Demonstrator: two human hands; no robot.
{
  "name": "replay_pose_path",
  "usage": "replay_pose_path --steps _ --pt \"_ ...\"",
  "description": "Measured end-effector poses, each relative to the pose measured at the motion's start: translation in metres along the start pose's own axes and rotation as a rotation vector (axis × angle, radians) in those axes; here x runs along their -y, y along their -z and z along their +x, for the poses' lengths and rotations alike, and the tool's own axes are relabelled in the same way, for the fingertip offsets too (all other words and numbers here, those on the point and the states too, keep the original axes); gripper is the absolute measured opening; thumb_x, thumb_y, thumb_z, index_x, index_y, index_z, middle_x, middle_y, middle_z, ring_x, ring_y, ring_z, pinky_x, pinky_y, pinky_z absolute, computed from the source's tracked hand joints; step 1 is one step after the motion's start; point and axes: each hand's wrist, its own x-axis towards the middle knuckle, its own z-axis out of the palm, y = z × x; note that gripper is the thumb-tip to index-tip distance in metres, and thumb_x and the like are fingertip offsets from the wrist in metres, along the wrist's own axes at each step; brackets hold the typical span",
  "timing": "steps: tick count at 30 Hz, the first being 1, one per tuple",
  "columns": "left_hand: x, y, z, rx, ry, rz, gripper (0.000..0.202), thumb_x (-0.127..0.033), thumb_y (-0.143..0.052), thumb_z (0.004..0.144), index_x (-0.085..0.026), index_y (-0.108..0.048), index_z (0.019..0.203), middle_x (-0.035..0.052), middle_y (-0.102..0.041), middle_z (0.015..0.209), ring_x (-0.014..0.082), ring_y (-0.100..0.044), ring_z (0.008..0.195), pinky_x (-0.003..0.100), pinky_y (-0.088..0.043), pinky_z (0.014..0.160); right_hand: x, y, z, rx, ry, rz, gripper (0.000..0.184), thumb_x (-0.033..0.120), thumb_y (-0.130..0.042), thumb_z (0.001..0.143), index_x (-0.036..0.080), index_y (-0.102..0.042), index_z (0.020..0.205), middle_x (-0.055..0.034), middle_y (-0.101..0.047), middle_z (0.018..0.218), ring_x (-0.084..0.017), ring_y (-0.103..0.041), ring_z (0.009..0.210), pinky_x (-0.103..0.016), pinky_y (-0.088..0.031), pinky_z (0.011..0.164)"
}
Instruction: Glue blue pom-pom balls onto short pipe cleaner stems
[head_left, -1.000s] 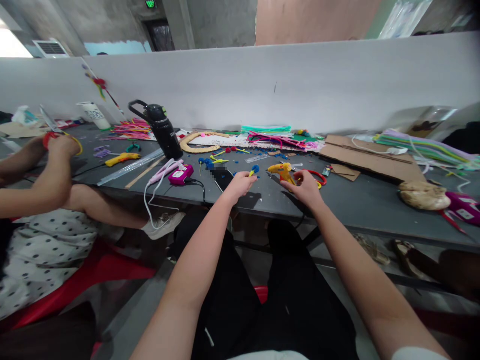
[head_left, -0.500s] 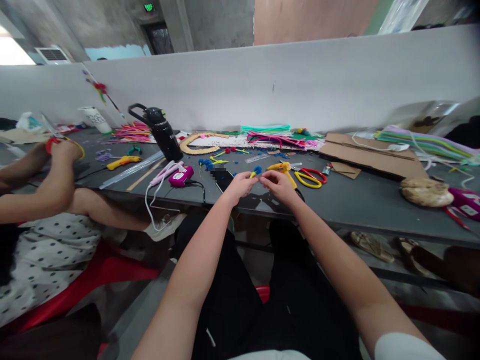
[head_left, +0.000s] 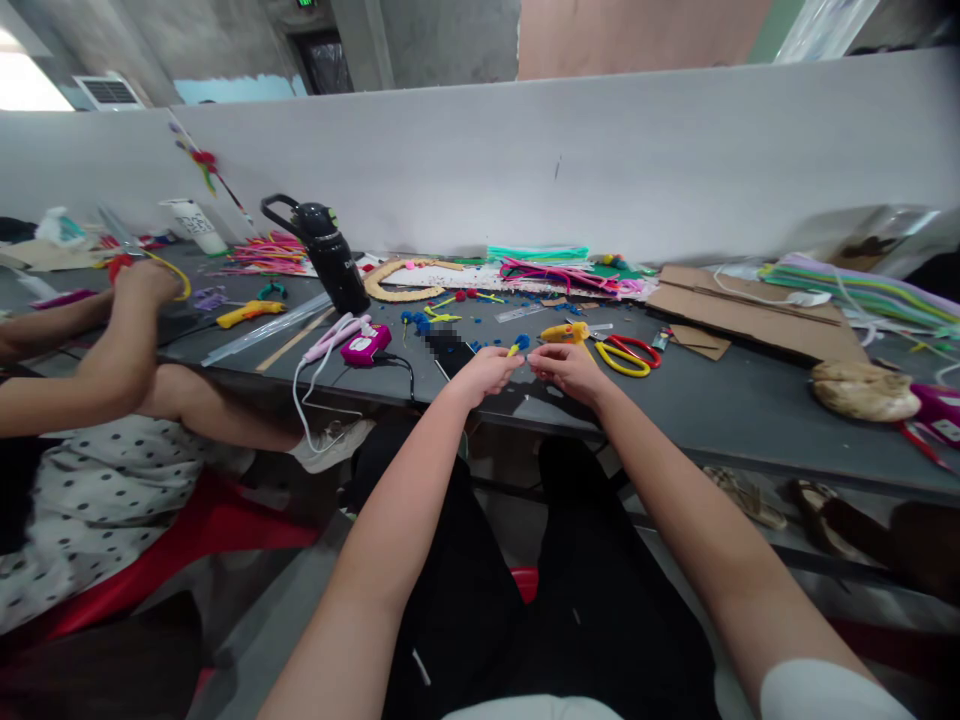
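Note:
My left hand (head_left: 486,374) is closed on a small blue-and-yellow fuzzy piece (head_left: 519,344), which pokes up above the fingers and looks like pipe cleaner. Just right of it, my right hand (head_left: 571,370) is pinched, its fingertips a small gap from the left hand's. Whatever sits in that pinch is too small to make out. A yellow glue gun (head_left: 564,333) lies right behind my right hand. To its right are scissors (head_left: 628,356) with red and yellow handles. A dark phone (head_left: 448,350), partly blurred out, rests beside my left hand.
A black bottle (head_left: 330,255) stands at the back left, with a magenta box (head_left: 367,345) and white cord in front. Pink pipe cleaners (head_left: 559,278) and flat cardboard (head_left: 750,315) lie along the partition. At far left, a co-worker's hand (head_left: 146,282) holds scissors.
My hands have drawn slightly apart at the fingertips, the left still holding the blue-and-yellow piece. The camera view has shifted a little. The co-worker's hands have moved slightly to the right.

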Motion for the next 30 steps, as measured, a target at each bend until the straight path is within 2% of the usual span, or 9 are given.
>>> replay_pose_path --steps 8,14,19,24,30 --pt "-0.006 0.000 -0.001 -0.126 0.088 0.109 0.018 -0.035 -0.054 0.089 -0.020 -0.045 0.083 -0.0080 -0.028 0.055 0.0052 -0.019 0.040 0.021 -0.011 0.046 -0.005 0.007 0.000 -0.109 0.035 0.017 0.043 0.051 -0.080 0.059 0.017 -0.068 0.082 -0.0011 -0.064 0.071 -0.011 -0.053 0.059 -0.026 -0.041 0.057" --pt "-0.001 -0.002 0.000 -0.267 -0.025 0.349 0.014 -0.029 -0.050 0.089 -0.017 -0.052 0.080 -0.0036 -0.042 0.059 0.0087 -0.035 0.051 0.022 -0.024 0.052 -0.002 0.003 -0.007 -0.099 0.094 -0.105 0.039 0.053 -0.076 0.064 0.018 -0.069 0.081 0.0002 -0.061 0.068 -0.011 -0.050 0.059 -0.026 -0.043 0.058" --pt "0.008 0.002 0.007 -0.283 -0.174 0.461 0.015 -0.027 -0.051 0.087 -0.017 -0.053 0.075 -0.0021 -0.048 0.063 0.0113 -0.041 0.060 0.024 -0.031 0.060 0.003 -0.005 -0.009 -0.102 0.126 -0.160 0.035 0.052 -0.073 0.068 0.019 -0.068 0.080 0.0008 -0.058 0.067 -0.011 -0.047 0.057 -0.026 -0.040 0.056" --pt "0.013 0.006 0.010 -0.292 -0.195 0.501 0.016 -0.028 -0.052 0.086 -0.017 -0.053 0.075 -0.0022 -0.049 0.063 0.0121 -0.042 0.061 0.024 -0.030 0.061 0.004 -0.015 -0.009 -0.130 0.128 -0.212 0.039 0.056 -0.072 0.068 0.020 -0.067 0.082 0.0013 -0.056 0.064 -0.012 -0.045 0.054 -0.027 -0.036 0.052" --pt "0.013 0.007 0.008 -0.331 -0.192 0.552 0.014 -0.027 -0.052 0.086 -0.017 -0.052 0.076 -0.0012 -0.052 0.066 0.0123 -0.044 0.062 0.024 -0.031 0.062 0.004 -0.016 -0.009 -0.171 0.143 -0.216 0.040 0.057 -0.073 0.067 0.020 -0.066 0.081 0.0025 -0.053 0.060 -0.011 -0.043 0.052 -0.027 -0.036 0.050"
